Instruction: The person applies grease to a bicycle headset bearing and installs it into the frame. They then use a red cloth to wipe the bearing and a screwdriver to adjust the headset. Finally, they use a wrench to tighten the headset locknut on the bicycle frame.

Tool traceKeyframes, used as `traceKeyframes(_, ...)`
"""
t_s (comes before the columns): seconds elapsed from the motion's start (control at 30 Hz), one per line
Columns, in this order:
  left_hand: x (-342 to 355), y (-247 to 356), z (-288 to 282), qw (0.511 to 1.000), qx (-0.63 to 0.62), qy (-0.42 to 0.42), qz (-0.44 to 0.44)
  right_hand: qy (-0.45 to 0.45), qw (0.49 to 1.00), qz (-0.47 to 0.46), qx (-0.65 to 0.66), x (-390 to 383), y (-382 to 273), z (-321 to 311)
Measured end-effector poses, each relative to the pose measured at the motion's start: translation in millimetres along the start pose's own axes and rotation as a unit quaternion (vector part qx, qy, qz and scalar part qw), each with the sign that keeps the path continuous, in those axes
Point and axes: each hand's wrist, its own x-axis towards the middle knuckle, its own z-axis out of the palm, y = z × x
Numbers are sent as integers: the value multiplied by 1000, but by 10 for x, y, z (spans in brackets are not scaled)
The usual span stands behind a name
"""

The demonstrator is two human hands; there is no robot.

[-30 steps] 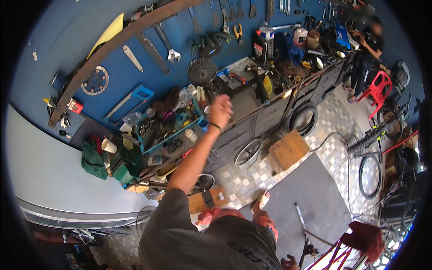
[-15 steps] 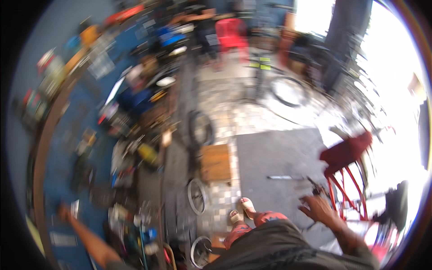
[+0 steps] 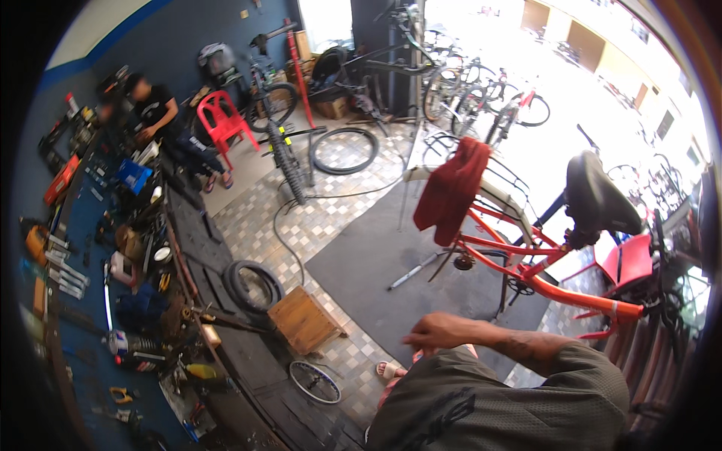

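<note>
My right hand (image 3: 440,332) is in front of my body, above the dark mat, its fingers loosely bent and somewhat apart. I see nothing in it. My left hand is out of view. Beyond my right forearm, an orange-red bicycle frame (image 3: 553,289) is held up off the floor. A dark saddle (image 3: 602,194) is at its upper right. A dark red cloth (image 3: 457,189) hangs at the frame's left side. On the mat (image 3: 361,278) lies a silver tube (image 3: 414,272), apart from my hand.
A blue-topped workbench (image 3: 79,316) with scattered tools runs along the left. Beside it are a wooden stool (image 3: 307,319), a small wheel (image 3: 316,382) and tyres (image 3: 252,286). A person (image 3: 158,120) stands near a red chair (image 3: 226,124). Parked bicycles (image 3: 481,98) line the back right.
My view has swung right, away from the bench, bringing the bicycle frame closer to the middle. My left hand, earlier over the bench, has left the view. My right hand has come across my body.
</note>
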Motion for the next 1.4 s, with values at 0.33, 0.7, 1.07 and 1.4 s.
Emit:
traceKeyframes(0.33, -2931, 4133, -667, 669, -684, -219, 191, -89, 775, -372, 504, 125, -836, 303)
traceKeyframes(0.7, -4438, 4133, 136, 316, -588, -581, 466, 318, 858, -271, 298, -2054, 377, -197)
traceKeyframes(1.07, -7787, 4295, -926, 155, -399, -844, 324, 706, 668, 124, 199, -3984, 1863, -817)
traceKeyframes(1.4, -8004, 4334, -1477, 209, -409, -876, 145, 274, 876, 375, -126, -3109, 4753, -2831)
